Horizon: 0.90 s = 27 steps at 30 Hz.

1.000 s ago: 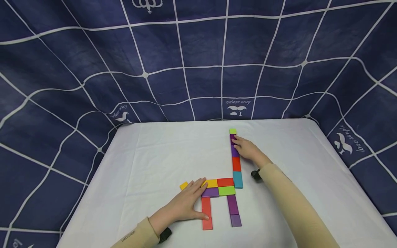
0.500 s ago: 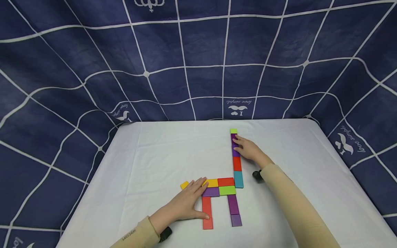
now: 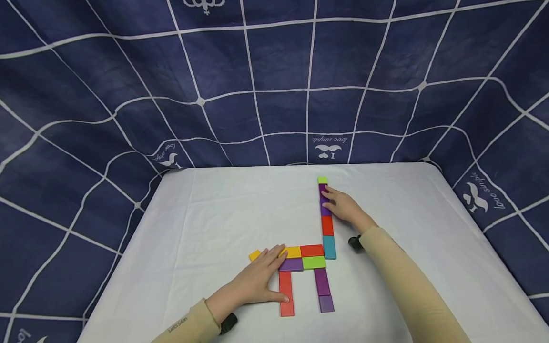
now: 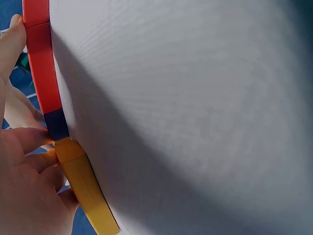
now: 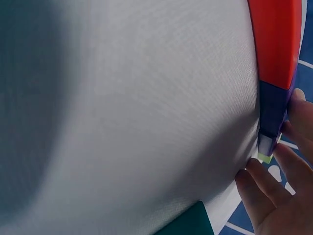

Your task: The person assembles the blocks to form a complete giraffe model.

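Flat colored blocks lie in a joined pattern on a white-covered table. My left hand [image 3: 253, 280] rests over its left part with fingers fairly straight. Fingertips lie on the yellow block [image 3: 293, 252] and beside the purple block [image 3: 291, 265]; the thumb touches the red upright block [image 3: 286, 305]. At the column on the right, my right hand [image 3: 344, 207] touches the dark purple blocks [image 5: 274, 105] with relaxed fingers. That column also has a lime block [image 3: 322, 180] at its far end, a red block [image 3: 327, 226] and a teal block [image 3: 329, 247]. My left hand hides part of the yellow pieces.
A red block [image 3: 311, 250] and a green block [image 3: 313, 262] adjoin the column's near end. Below them run two purple blocks [image 3: 322, 282] in line. A yellow block [image 3: 254, 256] pokes out past my left fingers. Navy grid-patterned cloth [image 3: 279, 114] surrounds the white tabletop [image 3: 231, 205].
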{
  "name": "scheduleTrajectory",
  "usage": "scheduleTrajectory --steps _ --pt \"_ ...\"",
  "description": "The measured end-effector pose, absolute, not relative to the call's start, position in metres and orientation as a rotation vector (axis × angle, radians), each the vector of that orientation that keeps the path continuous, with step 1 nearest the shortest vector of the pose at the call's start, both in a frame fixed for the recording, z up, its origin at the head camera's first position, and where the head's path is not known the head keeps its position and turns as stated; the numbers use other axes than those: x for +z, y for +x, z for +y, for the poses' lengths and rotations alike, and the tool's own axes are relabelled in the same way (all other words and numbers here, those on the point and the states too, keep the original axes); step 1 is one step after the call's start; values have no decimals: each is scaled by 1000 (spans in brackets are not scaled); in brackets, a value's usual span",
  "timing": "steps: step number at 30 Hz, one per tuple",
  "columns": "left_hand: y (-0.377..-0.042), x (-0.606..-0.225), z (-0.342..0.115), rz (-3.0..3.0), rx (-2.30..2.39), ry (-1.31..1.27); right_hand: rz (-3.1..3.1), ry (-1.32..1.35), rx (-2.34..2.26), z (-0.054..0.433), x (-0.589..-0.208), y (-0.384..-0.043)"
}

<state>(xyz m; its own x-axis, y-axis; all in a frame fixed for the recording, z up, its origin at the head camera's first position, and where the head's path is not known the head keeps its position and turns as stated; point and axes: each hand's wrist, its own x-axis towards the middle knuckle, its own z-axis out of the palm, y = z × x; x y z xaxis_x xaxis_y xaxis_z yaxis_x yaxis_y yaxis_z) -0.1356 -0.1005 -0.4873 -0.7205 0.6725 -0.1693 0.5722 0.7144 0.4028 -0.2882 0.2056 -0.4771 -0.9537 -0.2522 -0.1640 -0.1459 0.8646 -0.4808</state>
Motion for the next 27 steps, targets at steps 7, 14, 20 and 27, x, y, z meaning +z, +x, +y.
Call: scheduleTrajectory --steps 7,14,20,27 --pt "-136 -487 -100 2616 460 973 2810 -263 -705 202 -478 -289" --pt "-136 -488 -101 2626 475 991 2815 -258 -710 202 -480 -288" --pt "-136 -488 -101 2631 481 1013 2819 -248 -718 202 -480 -287" --pt "-136 -488 -100 2616 465 987 2805 -227 -722 202 -479 -286"
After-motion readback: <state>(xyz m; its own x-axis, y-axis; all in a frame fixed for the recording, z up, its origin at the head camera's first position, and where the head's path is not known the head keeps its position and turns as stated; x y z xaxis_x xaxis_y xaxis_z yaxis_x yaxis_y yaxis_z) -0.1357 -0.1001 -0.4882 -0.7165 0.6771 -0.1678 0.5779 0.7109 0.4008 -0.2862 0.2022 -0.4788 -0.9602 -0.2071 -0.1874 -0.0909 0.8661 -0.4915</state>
